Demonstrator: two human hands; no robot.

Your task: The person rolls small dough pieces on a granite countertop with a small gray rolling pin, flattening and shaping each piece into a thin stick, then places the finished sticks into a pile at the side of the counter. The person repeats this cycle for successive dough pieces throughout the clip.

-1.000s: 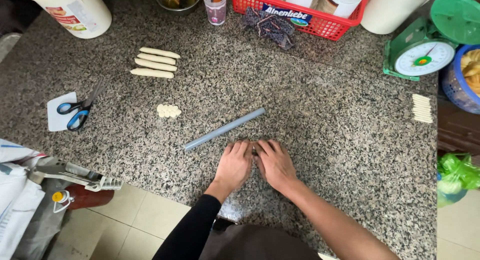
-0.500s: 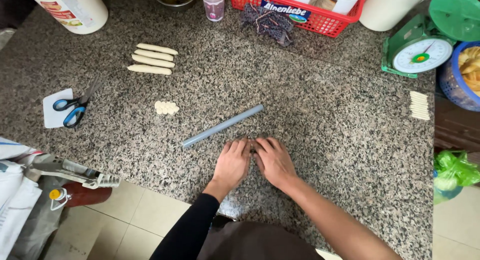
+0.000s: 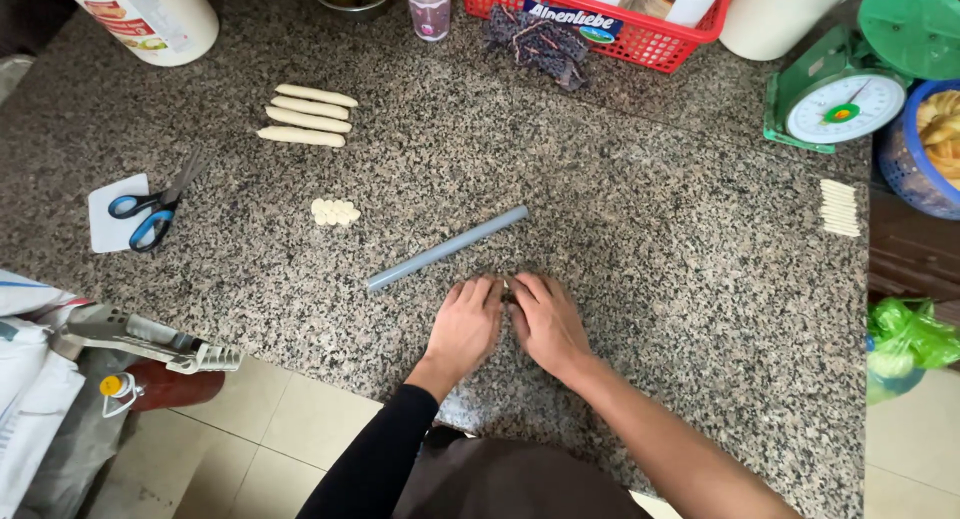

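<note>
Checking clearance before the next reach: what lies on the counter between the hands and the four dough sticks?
In the head view, a grey tube and a small dough cluster lie between the hands and the dough sticks.

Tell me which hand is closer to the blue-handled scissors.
Left. The left hand lies flat right of the blue-handled scissors, lower on the granite counter; the right hand lies beyond it, farther right.

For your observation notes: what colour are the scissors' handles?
Blue, on the scissors, clearest in the head view.
</note>
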